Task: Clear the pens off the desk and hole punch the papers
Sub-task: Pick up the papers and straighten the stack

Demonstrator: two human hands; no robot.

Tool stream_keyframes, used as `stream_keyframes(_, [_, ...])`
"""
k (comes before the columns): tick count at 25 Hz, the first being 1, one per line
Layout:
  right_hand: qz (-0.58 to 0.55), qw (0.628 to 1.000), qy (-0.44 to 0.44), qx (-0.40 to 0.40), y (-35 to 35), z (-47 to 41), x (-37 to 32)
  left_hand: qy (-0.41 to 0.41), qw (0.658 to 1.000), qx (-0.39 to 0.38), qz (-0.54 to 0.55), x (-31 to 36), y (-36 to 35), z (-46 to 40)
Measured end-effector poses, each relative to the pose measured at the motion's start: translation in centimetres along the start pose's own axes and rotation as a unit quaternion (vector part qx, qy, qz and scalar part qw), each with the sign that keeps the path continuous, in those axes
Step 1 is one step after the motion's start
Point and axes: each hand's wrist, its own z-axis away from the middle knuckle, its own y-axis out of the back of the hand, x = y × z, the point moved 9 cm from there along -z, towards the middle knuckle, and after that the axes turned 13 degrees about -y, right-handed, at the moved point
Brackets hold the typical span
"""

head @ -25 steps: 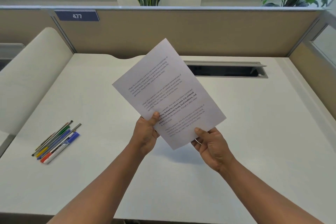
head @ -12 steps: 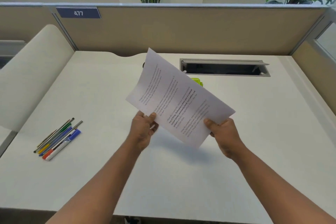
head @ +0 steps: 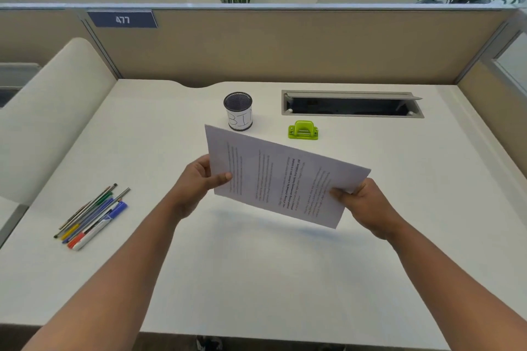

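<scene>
Single head-worn view, looking forward and down over the desk (head: 285, 279) toward the partition (head: 285, 45)

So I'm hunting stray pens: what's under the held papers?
Under the papers only bare desk and shadow show; the strip directly behind the sheets is hidden.

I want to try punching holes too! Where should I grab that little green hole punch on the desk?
Probably take the green hole punch by its two short ends, coming straight down from above. It sits flat and alone on the desk, its domed top facing up, with free space on both sides. Nothing hems it in, since both hands hold the papers.
</scene>
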Motion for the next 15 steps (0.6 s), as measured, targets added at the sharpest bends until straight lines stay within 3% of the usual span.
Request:
stream_keyframes(7, [-0.027,0.997,-0.017,0.063,-0.8,0.2,1.8,-0.004,0.994,0.109,0.002,-2.5,-1.0,1.4])
stream_keyframes(15, [-0.056,0.991,-0.070,0.103,-2.2,0.3,5.2,0.001,0.989,0.139,-0.045,-5.6,-3.3,3.3])
